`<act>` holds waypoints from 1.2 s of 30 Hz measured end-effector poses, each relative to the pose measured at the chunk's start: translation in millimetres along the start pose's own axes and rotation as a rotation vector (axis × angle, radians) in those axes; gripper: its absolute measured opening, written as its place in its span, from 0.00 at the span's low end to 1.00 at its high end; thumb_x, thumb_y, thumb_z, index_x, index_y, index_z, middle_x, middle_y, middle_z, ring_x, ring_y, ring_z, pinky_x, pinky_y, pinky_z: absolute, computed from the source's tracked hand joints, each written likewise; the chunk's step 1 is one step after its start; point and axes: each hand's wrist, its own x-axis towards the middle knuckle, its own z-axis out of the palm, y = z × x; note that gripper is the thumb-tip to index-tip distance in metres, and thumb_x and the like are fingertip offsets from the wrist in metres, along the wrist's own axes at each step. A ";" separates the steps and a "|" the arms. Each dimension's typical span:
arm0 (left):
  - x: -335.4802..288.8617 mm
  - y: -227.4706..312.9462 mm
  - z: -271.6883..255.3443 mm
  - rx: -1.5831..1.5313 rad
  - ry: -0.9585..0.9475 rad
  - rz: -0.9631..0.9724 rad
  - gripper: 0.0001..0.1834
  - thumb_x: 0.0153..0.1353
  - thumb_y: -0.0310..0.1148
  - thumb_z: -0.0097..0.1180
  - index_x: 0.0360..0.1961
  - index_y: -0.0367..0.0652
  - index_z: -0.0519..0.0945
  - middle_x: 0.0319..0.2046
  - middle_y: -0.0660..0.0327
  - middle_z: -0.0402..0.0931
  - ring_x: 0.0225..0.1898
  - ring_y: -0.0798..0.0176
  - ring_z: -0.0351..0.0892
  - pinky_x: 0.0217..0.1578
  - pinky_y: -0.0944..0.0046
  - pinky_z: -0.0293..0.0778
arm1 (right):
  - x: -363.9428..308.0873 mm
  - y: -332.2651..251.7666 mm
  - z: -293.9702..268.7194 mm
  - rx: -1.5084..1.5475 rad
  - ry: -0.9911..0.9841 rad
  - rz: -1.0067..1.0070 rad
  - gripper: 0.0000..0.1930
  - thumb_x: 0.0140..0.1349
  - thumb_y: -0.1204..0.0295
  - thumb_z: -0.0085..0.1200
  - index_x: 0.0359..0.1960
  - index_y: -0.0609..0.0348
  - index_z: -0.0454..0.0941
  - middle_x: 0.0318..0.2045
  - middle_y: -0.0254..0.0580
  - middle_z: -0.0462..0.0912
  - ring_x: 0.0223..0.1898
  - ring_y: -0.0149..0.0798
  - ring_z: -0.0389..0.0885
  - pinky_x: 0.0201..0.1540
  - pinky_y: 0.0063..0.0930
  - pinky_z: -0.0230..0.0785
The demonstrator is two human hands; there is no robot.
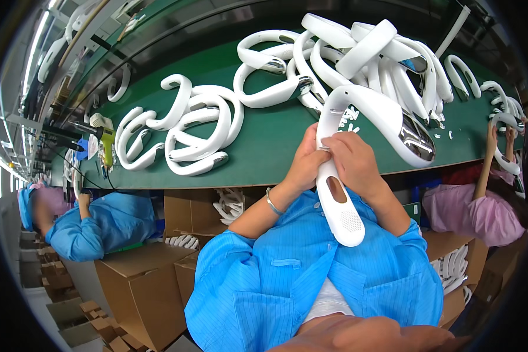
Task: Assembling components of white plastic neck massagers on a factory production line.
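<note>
A white U-shaped neckband device is held up before my chest. One end carries a shiny chrome cap; the other has an oval opening and a patch of small holes, and hangs down in front of my blue smock. My left hand is closed round the band from its left side. From the right, my right hand grips the same stretch, its fingers pressed to the band close to my left thumb. Whether a small part sits between those fingers, I cannot make out. Small white pieces lie on the bench behind the band.
On the green bench lie a big pile of similar neckbands and a smaller group to the left. A yellow-green power screwdriver is at the left. Cardboard boxes stand below. Co-workers sit at left and right.
</note>
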 end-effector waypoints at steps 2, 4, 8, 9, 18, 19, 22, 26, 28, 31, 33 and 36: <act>-2.3 0.7 -0.6 -0.054 0.007 -0.062 0.32 0.50 0.17 0.41 0.59 0.39 0.55 0.48 0.52 0.67 0.46 0.60 0.73 0.42 0.62 0.75 | 1.7 -0.5 -2.8 -0.082 -0.060 0.010 0.16 0.43 0.77 0.57 0.39 0.58 0.77 0.32 0.41 0.74 0.33 0.43 0.75 0.32 0.32 0.70; -3.1 -0.3 -3.1 -0.046 0.003 -0.068 0.32 0.50 0.17 0.42 0.59 0.39 0.55 0.48 0.52 0.67 0.44 0.61 0.74 0.40 0.63 0.76 | -0.9 2.4 -6.5 -0.122 -0.155 0.010 0.16 0.44 0.78 0.56 0.39 0.58 0.78 0.32 0.43 0.75 0.33 0.43 0.76 0.32 0.32 0.71; -2.7 0.4 -9.6 -0.034 -0.068 -0.095 0.32 0.50 0.18 0.42 0.60 0.41 0.53 0.45 0.55 0.67 0.38 0.65 0.74 0.35 0.66 0.76 | -12.6 9.4 0.9 0.031 -0.015 0.086 0.13 0.47 0.80 0.56 0.37 0.61 0.79 0.31 0.42 0.78 0.32 0.40 0.79 0.33 0.30 0.72; -2.6 0.1 -8.2 -0.035 -0.066 -0.094 0.32 0.50 0.18 0.42 0.60 0.41 0.53 0.45 0.55 0.67 0.38 0.65 0.74 0.35 0.66 0.76 | -13.6 8.0 1.9 0.279 0.071 0.290 0.10 0.50 0.82 0.55 0.36 0.63 0.79 0.30 0.42 0.79 0.31 0.37 0.80 0.32 0.27 0.72; -3.0 -7.4 -1.6 0.059 0.010 0.070 0.32 0.52 0.21 0.43 0.60 0.39 0.51 0.43 0.56 0.68 0.33 0.69 0.73 0.31 0.70 0.73 | -10.0 4.5 12.7 0.830 0.089 0.723 0.04 0.55 0.85 0.53 0.31 0.66 0.78 0.31 0.37 0.76 0.28 0.26 0.74 0.28 0.17 0.67; -3.7 -5.3 -1.7 0.103 -0.003 0.086 0.30 0.55 0.22 0.43 0.60 0.39 0.51 0.43 0.55 0.68 0.34 0.67 0.74 0.32 0.68 0.75 | -9.6 3.8 13.0 0.847 0.098 0.730 0.04 0.54 0.85 0.53 0.30 0.66 0.77 0.30 0.37 0.77 0.28 0.26 0.75 0.28 0.17 0.68; -3.9 -5.7 -4.5 0.146 -0.033 0.082 0.28 0.59 0.25 0.42 0.60 0.39 0.51 0.44 0.53 0.69 0.35 0.65 0.74 0.34 0.67 0.75 | -9.1 8.7 10.7 0.840 0.077 0.771 0.04 0.54 0.85 0.53 0.31 0.66 0.76 0.29 0.38 0.76 0.27 0.26 0.75 0.27 0.18 0.69; -4.5 -7.3 -3.9 0.147 -0.079 0.093 0.27 0.64 0.28 0.41 0.62 0.37 0.50 0.48 0.52 0.68 0.39 0.66 0.75 0.38 0.67 0.75 | -0.3 11.6 -1.7 0.704 -0.062 0.802 0.17 0.53 0.80 0.57 0.46 0.66 0.70 0.34 0.39 0.76 0.33 0.25 0.74 0.32 0.17 0.69; -2.2 -14.6 -3.7 0.236 -0.061 0.211 0.27 0.64 0.27 0.40 0.63 0.35 0.51 0.49 0.52 0.69 0.41 0.66 0.75 0.40 0.68 0.74 | -16.1 30.3 4.1 0.607 -0.113 0.702 0.24 0.54 0.78 0.56 0.53 0.67 0.66 0.40 0.42 0.76 0.40 0.29 0.75 0.37 0.19 0.71; -3.9 -17.3 -2.9 0.334 -0.027 0.350 0.26 0.65 0.26 0.41 0.63 0.32 0.53 0.50 0.52 0.70 0.44 0.65 0.75 0.43 0.69 0.72 | -14.4 24.9 4.2 0.571 -0.042 0.697 0.24 0.55 0.76 0.55 0.54 0.65 0.65 0.40 0.43 0.76 0.41 0.30 0.76 0.38 0.21 0.71; -6.7 -15.3 -4.3 0.345 -0.005 0.374 0.26 0.65 0.26 0.42 0.63 0.30 0.54 0.51 0.52 0.70 0.46 0.65 0.75 0.45 0.69 0.72 | -14.5 18.6 5.3 0.563 -0.014 0.679 0.25 0.56 0.75 0.55 0.55 0.65 0.64 0.41 0.43 0.76 0.42 0.30 0.76 0.39 0.22 0.72; -7.5 -11.9 -3.4 0.373 -0.028 0.354 0.26 0.64 0.24 0.43 0.63 0.30 0.55 0.49 0.52 0.71 0.46 0.66 0.74 0.45 0.69 0.72 | -13.0 13.2 4.4 0.537 0.001 0.674 0.25 0.57 0.73 0.54 0.57 0.63 0.62 0.42 0.43 0.76 0.42 0.31 0.76 0.40 0.24 0.72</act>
